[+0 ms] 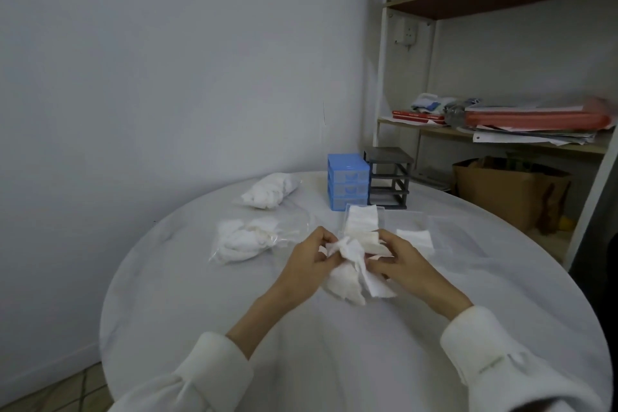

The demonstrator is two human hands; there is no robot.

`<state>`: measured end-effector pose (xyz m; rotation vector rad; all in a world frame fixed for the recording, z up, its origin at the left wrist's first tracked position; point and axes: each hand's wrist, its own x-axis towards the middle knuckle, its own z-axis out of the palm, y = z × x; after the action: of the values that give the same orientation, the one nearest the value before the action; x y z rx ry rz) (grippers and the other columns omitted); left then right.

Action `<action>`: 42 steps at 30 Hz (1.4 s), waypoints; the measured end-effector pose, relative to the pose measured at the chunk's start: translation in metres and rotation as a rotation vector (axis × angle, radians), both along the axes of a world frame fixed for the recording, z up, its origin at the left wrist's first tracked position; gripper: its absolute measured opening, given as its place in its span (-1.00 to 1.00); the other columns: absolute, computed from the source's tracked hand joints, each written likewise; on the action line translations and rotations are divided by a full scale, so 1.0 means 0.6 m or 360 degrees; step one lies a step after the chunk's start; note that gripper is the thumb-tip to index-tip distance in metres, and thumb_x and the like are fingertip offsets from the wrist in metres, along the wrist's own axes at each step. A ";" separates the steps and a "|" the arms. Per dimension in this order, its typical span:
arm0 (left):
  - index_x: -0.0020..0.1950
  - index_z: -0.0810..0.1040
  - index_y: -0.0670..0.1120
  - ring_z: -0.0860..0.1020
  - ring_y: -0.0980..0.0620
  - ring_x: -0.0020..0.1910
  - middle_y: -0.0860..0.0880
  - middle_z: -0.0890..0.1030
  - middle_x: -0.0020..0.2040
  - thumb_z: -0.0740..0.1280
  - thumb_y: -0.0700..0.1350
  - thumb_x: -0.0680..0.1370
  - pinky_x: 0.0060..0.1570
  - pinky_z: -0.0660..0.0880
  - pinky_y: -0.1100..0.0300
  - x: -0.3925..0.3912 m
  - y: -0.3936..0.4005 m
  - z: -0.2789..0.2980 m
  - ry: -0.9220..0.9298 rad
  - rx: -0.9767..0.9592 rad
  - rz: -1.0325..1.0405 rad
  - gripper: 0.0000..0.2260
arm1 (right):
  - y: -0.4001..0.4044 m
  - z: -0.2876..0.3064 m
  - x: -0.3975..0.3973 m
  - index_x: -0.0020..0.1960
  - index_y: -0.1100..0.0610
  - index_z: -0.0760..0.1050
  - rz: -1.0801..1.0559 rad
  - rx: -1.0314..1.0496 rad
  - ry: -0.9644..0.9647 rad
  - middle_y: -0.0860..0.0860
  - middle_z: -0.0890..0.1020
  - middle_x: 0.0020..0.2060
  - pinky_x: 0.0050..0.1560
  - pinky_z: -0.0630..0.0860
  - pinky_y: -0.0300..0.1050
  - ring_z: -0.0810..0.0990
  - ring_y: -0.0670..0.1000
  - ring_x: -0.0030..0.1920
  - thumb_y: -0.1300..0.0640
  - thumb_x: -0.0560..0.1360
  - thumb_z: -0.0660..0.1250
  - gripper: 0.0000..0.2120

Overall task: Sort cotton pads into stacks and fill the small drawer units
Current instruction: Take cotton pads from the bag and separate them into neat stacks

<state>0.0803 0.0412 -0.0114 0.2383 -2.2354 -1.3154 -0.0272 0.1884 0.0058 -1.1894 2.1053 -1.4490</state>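
My left hand [309,262] and my right hand [401,262] both pinch a loose bunch of white cotton pads [351,273] held just above the round white table [207,304]. Behind the hands a clear drawer [364,219] lies on the table with a stack of pads in it. A few flat pads [416,237] lie to its right. The blue drawer unit [348,186] stands at the back of the table with its drawers in. Beside it on the right stands a dark grey drawer frame [389,177] with no drawers in it.
Two clear plastic bags of cotton pads lie on the left, one near [244,239] and one further back [271,191]. A shelf unit [501,130] with papers and a brown cardboard box [508,194] stands to the right behind the table. A grey wall is close behind.
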 end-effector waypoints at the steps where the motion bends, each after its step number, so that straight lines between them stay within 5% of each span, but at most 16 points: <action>1: -0.12 0.38 -0.02 0.42 0.14 -0.35 0.05 0.48 -0.22 0.32 -0.17 0.55 -0.33 0.33 0.36 -0.006 -0.001 0.000 -0.0005 0.0094 0.0007 -0.87 | -0.005 0.003 -0.001 0.06 -0.06 0.47 0.0050 -0.0003 -0.0066 -0.12 0.61 -0.08 -0.22 0.49 -0.33 0.58 -0.21 -0.18 0.21 0.51 0.32 -0.79; 5: -0.05 0.44 -0.07 0.51 0.15 -0.21 0.05 0.53 -0.16 0.34 -0.13 0.54 -0.26 0.43 0.39 -0.026 -0.008 -0.002 -0.0032 0.0302 -0.0039 -0.91 | -0.020 0.003 -0.012 0.00 -0.08 0.50 0.0098 -0.0046 -0.0266 -0.12 0.62 -0.15 -0.22 0.50 -0.34 0.59 -0.18 -0.19 0.10 0.55 0.26 -0.90; 10: -0.14 0.52 -0.06 0.56 0.07 -0.17 0.03 0.60 -0.21 0.46 0.09 0.36 -0.13 0.47 0.18 -0.047 -0.018 -0.008 -0.0029 0.0315 -0.0020 -0.73 | -0.030 -0.003 -0.039 -0.02 0.18 0.58 0.0004 -0.0076 -0.0056 0.07 0.62 -0.19 -0.17 0.46 -0.28 0.57 -0.04 -0.16 0.32 0.51 0.28 -0.86; 14: -0.29 0.44 -0.10 0.51 0.19 -0.34 0.13 0.56 -0.40 0.47 -0.18 0.42 -0.30 0.41 0.34 -0.052 -0.021 -0.019 0.0040 0.0495 -0.0075 -0.78 | -0.032 -0.010 -0.050 -0.04 0.28 0.57 -0.0079 -0.0135 -0.0030 0.09 0.61 -0.19 -0.27 0.44 -0.39 0.56 -0.06 -0.20 0.46 0.45 0.26 -0.81; 21: -0.22 0.44 -0.21 0.42 0.09 -0.34 -0.04 0.44 -0.35 0.48 -0.16 0.41 -0.36 0.33 0.35 -0.042 -0.016 0.008 0.0181 0.0506 -0.0044 -0.77 | -0.027 -0.007 -0.060 -0.12 0.18 0.58 -0.0137 -0.0265 -0.0052 -0.05 0.63 -0.24 -0.26 0.44 -0.41 0.56 -0.24 -0.28 0.28 0.48 0.34 -0.95; 28: -0.25 0.47 -0.13 0.54 0.14 -0.35 0.06 0.58 -0.37 0.42 -0.18 0.45 -0.35 0.45 0.34 -0.029 -0.015 0.019 0.0290 0.0810 -0.0001 -0.85 | -0.019 -0.005 -0.046 -0.26 0.11 0.52 -0.0164 -0.0177 -0.0111 -0.09 0.57 -0.35 -0.22 0.40 -0.33 0.53 -0.07 -0.22 0.28 0.46 0.32 -0.86; 33: 0.02 0.61 -0.14 0.65 0.04 -0.13 -0.07 0.69 -0.08 0.39 -0.16 0.46 -0.19 0.55 0.27 -0.024 -0.013 0.027 0.0379 0.1070 0.0032 -0.83 | -0.014 0.006 -0.028 -0.18 -0.09 0.34 -0.0182 -0.0331 -0.0444 -0.21 0.47 -0.20 -0.39 0.39 -0.43 0.46 -0.23 -0.21 0.12 0.50 0.33 -0.79; 42: 0.06 0.56 -0.18 0.66 0.04 -0.15 -0.12 0.69 -0.07 0.33 -0.19 0.52 -0.20 0.58 0.24 -0.025 -0.011 0.031 0.0462 0.1155 0.0012 -0.85 | -0.026 0.003 -0.031 -0.03 0.00 0.47 -0.0226 -0.0465 -0.0257 -0.08 0.63 -0.11 -0.23 0.55 -0.36 0.61 -0.20 -0.21 0.23 0.47 0.38 -0.83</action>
<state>0.0654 0.0346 0.0070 0.2860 -1.4495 -1.9707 -0.0457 0.1730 0.0076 -0.9940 1.9505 -1.9014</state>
